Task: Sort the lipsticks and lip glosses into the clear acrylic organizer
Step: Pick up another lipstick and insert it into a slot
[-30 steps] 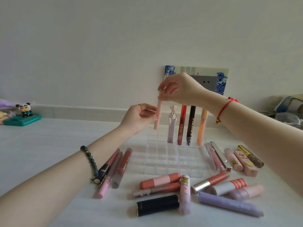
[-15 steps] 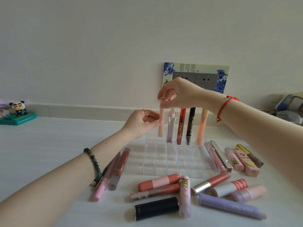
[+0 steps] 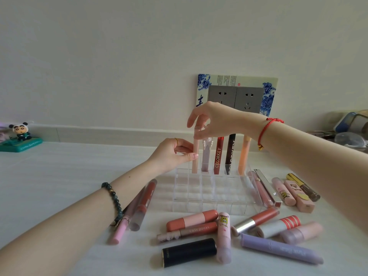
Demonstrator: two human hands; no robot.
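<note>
A clear acrylic organizer [image 3: 214, 198] with a grid of cells stands mid-table. Its back row holds several upright tubes: a pale pink lip gloss [image 3: 195, 156] in the leftmost cell, then a clear-capped one [image 3: 206, 156], a red one [image 3: 218, 156], a dark brown one [image 3: 230, 156] and an orange one [image 3: 244, 154]. My right hand [image 3: 215, 119] pinches the top of the pale pink gloss from above. My left hand [image 3: 173, 154] touches its side with thumb and fingertips. Loose lipsticks lie in front [image 3: 192, 220], at the left [image 3: 143, 204] and at the right [image 3: 292, 194].
A wall socket [image 3: 237, 96] with a blue-and-white frame is behind the organizer. A small panda-hooded figurine [image 3: 21, 132] on a teal base sits far left. Glasses and a case [image 3: 350, 134] lie at the far right.
The pale pink gloss has come down from above the organizer into the back row's leftmost cell, both hands following it downward.
</note>
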